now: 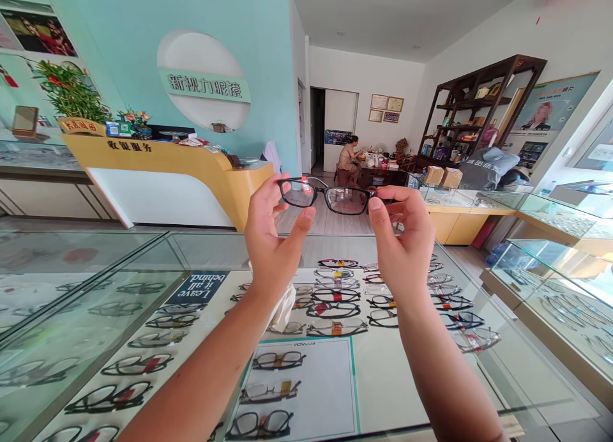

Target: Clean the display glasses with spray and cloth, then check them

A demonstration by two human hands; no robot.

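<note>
dark-framed eyeglasses (330, 199), with clear, rounded-rectangular lenses, held above a glass display case (397, 391); left hand (271, 234) and right hand (405, 231) pinch opposite ends, partly covering the temples. a pale, creased cloth (286, 309) is partly hidden by the left forearm (205, 365).

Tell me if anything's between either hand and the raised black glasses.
Nothing visible: the left hand and right hand hold the black glasses at opposite ends, and the glass display case is below.

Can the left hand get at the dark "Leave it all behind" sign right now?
Probably not: the left hand is holding the black-framed glasses, and the sign appears to lie beneath the glass countertop.
</note>
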